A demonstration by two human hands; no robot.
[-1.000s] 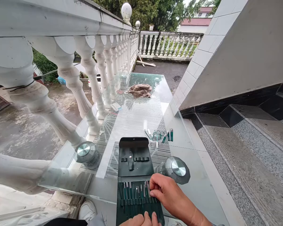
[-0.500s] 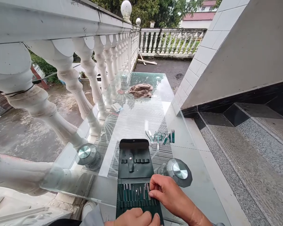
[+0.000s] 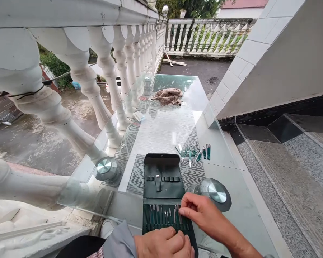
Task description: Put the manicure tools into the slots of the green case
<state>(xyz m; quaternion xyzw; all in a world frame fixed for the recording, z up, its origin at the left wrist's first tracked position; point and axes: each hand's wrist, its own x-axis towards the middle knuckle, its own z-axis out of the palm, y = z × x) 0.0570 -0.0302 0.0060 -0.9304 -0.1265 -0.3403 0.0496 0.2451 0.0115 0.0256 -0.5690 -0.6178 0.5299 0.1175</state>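
Observation:
An open dark green case (image 3: 164,186) lies on the glass table, with several slim metal tools (image 3: 161,215) held upright in its lower half. The upper half has loops and a snapped strap. My right hand (image 3: 200,211) pinches a slim tool at the right end of the row. Across the lower edge of the case rests my left hand (image 3: 165,243), its fingers curled; what they hold, if anything, is hidden. Beyond the case lie green-handled scissors (image 3: 190,154) and nail clippers (image 3: 208,152).
The glass table (image 3: 223,157) has round metal-capped supports, one (image 3: 215,193) right of the case, another (image 3: 106,167) left. A brown cloth (image 3: 168,96) and a small card (image 3: 138,116) lie farther back. White balusters (image 3: 83,79) line the left; steps (image 3: 285,161) rise at right.
The view has shifted, so the table and case appear farther right and slightly higher. My right hand is still at the right end of the tool row, and my left hand remains on the case's lower part.

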